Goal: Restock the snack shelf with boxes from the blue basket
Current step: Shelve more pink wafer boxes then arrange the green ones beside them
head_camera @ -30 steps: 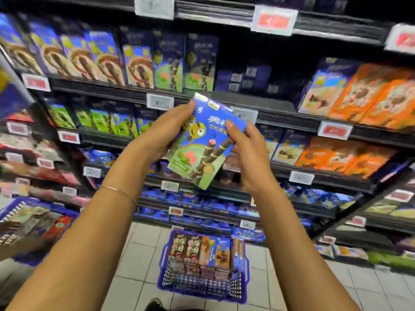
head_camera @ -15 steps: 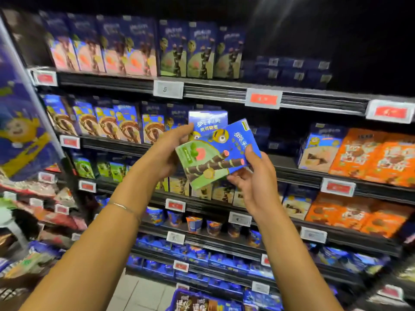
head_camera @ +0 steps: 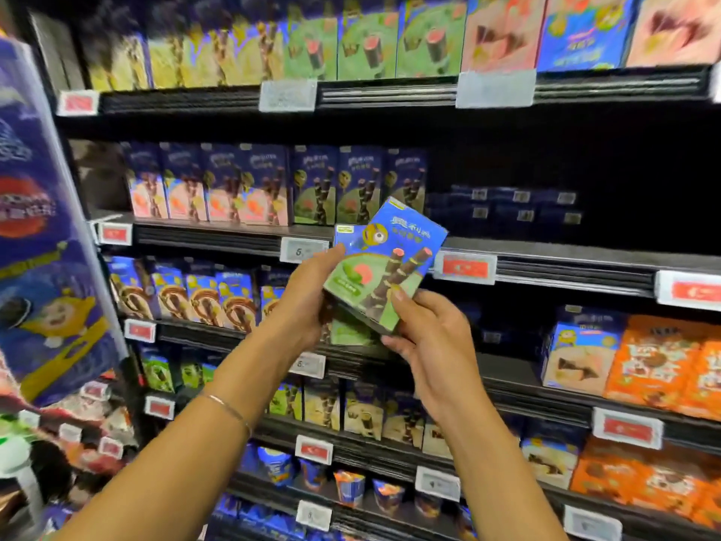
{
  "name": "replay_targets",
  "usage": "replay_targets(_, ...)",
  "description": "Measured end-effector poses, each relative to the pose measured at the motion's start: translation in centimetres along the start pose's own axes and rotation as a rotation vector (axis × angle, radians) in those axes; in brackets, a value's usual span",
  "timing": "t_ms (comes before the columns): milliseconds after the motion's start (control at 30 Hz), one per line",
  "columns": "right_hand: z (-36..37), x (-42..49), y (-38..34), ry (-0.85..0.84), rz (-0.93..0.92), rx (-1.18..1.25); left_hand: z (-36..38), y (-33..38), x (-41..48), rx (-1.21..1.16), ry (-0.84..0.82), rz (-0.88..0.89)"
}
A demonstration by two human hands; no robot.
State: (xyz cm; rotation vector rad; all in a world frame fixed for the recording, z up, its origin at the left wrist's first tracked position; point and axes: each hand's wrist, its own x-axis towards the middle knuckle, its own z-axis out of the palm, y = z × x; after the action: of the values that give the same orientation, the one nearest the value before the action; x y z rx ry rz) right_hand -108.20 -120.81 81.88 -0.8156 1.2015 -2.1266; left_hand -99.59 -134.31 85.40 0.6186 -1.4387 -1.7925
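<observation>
Two boxes, it seems, are in the hands: a blue-and-green box (head_camera: pixel 390 263) tilted with its top leaning right, and what looks like a second box (head_camera: pixel 345 330) of the same green tucked behind and below it, mostly hidden. The left hand (head_camera: pixel 304 302) grasps the pair from the left, a fingertip on the front box's left edge. The right hand (head_camera: pixel 433 345) grips the lower right corner, thumb pressed on the face and fingers curled beneath. Both boxes are held in the air before the front edge of the shelf (head_camera: pixel 218 238), just below the matching green boxes (head_camera: pixel 337 189) that stand upright near its middle, right of a run of pink boxes (head_camera: pixel 210 189). Right of the green boxes the shelf is dark and open at the front, with only flat blue packs (head_camera: pixel 503 208) far back; I judge that gap to be where these belong. So this round is about half done: the boxes are picked and raised, but not yet set down. What is left is to square them upright and slide them in beside the green boxes. The basket is out of view, so how many boxes wait in it cannot be told
</observation>
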Motion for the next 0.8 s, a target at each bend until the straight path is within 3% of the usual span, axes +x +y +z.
replay_targets(133, 0.5, 2.7, -2.7, -0.042, -0.062, -0.179, 0.4, 3.1, 1.6, 0.155, -0.02, 0.147)
replay_targets(300, -0.7, 9.1, -6.9, 0.039, -0.172, -0.415, -0.6, 7.3, 6.1, 0.398, 0.03, 0.3)
replay_targets(600, -0.6, 22.0, -8.5, 0.268, -0.143, -0.826, -3.1, 10.7, 14.3, 0.312, 0.0, 0.218)
replay_targets(800, -0.5, 25.1, -6.9, 0.356, -0.086, -1.093, -4.1, 10.7, 17.3, 0.38, -0.067, 0.248)
